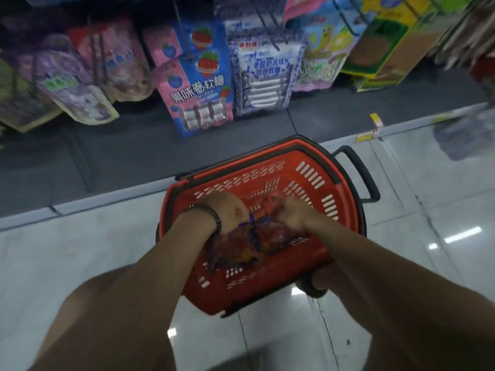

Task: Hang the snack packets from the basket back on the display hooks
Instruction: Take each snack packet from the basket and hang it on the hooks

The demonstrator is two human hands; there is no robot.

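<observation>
On floor (80,250), frame centre: basket (267,298). Packet (257,243) inside basket, toward its 7 o'clock wall. Left hand (227,210), fingers curled, grips packet top at 10 o'clock. Right hand (293,214), fingers curled, grips packet edge at 2 o'clock. Blur hides finger detail. At 12 o'clock, display packets (203,84) hang on hooks (182,30).

A shop, snack aisle. Rows of bright snack packets (201,84) hang on metal display hooks (183,33) above a dark base shelf (134,145); green and yellow boxes (388,49) stand to the right. A yellow price tag (375,121) sticks out from the shelf edge. A red plastic shopping basket (241,293) with black handles sits on the glossy tiled floor (428,290).
</observation>
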